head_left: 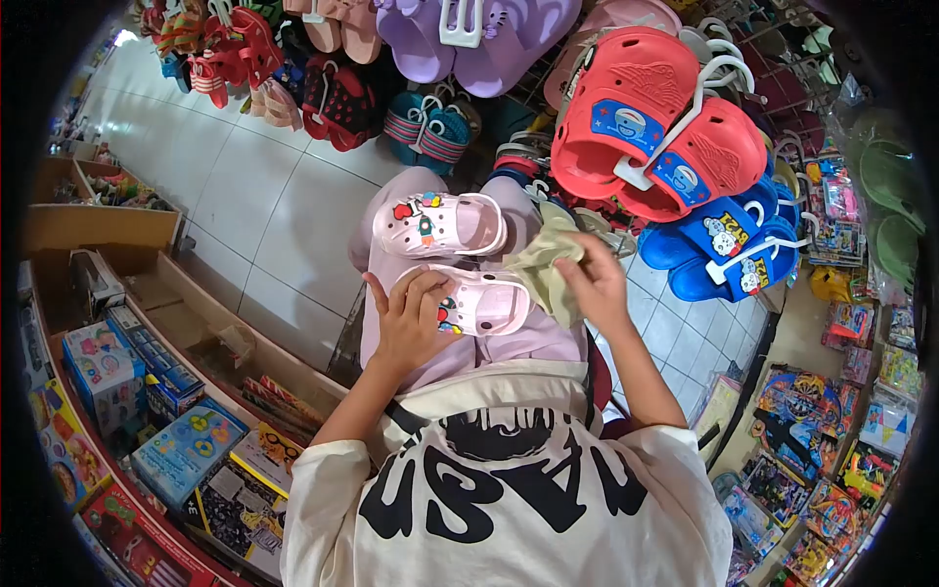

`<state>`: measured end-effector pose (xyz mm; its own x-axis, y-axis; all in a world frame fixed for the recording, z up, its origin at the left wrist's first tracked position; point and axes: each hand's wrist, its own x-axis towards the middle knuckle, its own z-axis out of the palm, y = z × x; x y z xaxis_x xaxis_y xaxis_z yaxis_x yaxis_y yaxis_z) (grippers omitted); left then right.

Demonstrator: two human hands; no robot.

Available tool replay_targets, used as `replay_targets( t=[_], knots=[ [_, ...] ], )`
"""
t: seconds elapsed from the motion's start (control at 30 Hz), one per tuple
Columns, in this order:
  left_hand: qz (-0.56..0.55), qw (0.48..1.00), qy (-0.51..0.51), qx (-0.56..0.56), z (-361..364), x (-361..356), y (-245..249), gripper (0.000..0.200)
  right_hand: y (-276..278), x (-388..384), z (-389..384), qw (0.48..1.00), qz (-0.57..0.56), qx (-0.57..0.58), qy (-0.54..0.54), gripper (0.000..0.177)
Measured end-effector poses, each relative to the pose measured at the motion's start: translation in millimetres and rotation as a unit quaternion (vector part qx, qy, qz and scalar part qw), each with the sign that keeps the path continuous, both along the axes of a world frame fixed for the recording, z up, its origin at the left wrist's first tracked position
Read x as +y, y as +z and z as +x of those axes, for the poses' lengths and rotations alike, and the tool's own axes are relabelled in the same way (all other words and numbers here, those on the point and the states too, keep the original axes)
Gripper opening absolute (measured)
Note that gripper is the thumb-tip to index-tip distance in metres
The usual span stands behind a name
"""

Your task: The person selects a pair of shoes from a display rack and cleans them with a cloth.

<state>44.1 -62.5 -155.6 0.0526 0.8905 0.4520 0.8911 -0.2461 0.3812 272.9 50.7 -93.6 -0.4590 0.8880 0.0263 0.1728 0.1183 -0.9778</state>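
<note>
Two pale pink clogs with colourful charms lie on my lap. My left hand [413, 318] is wrapped over the toe of the nearer clog [486, 305], its fingers partly covering the charms. The other clog [445, 225] rests just beyond it on the pink trousers [406, 357], untouched. My right hand [594, 279] pinches a yellow-green cloth [548, 266], which hangs beside the heel straps of both clogs and touches the nearer one.
Red clogs [631, 117] and blue sandals [729, 235] hang at the upper right, lilac sandals [509, 44] at the top. Boxed toys [186, 440] fill shelves on the left. Packaged toys [802, 421] hang at the right. Tiled floor [274, 215] shows beyond my legs.
</note>
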Motion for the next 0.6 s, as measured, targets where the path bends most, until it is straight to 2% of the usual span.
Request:
replay_targets(
  t=[0.03, 0.07, 0.17, 0.27, 0.3, 0.37, 0.47, 0.57, 0.6],
  knots=[
    [0.001, 1.0, -0.002, 0.005, 0.0, 0.3, -0.5, 0.066, 6.0, -4.0, -3.3, 0.998, 0.048, -0.045, 0.015, 0.026],
    [0.002, 1.0, -0.003, 0.01, -0.2, 0.7, -1.4, 0.065, 4.8, -11.2, -13.5, 0.998, 0.031, -0.042, 0.048, 0.023],
    [-0.014, 1.0, -0.007, -0.004, 2.5, 3.8, 2.6, 0.065, -7.8, -24.1, -33.7, 0.933, 0.256, -0.208, 0.147, 0.023],
    [-0.042, 0.999, -0.007, -0.001, 0.9, 6.6, 7.0, 0.073, -14.9, -14.3, -13.6, 0.974, 0.104, -0.163, 0.115, 0.022],
    [-0.053, 0.999, -0.007, 0.006, -0.8, 7.0, 7.8, 0.078, -15.2, -10.7, 1.2, 0.976, 0.085, -0.173, 0.102, 0.021],
    [-0.053, 0.998, 0.025, -0.022, -8.2, 14.3, 10.4, 0.079, -16.9, -0.3, 37.5, 0.96, -0.108, -0.217, 0.142, 0.021],
    [-0.046, 0.998, 0.023, -0.044, -14.8, 24.5, 13.4, 0.081, -30.7, -4.8, 59.0, 0.97, -0.216, -0.114, -0.002, 0.025],
    [-0.047, 0.997, 0.01, -0.064, -11.5, 29.3, 12.1, 0.084, -16.1, 3.1, 28.3, 0.995, -0.073, 0.033, -0.059, 0.028],
    [-0.045, 0.997, 0.013, -0.062, -10.7, 31.5, 13.0, 0.084, -12.3, 4.9, 15.7, 0.999, -0.043, 0.018, -0.028, 0.03]
  ],
)
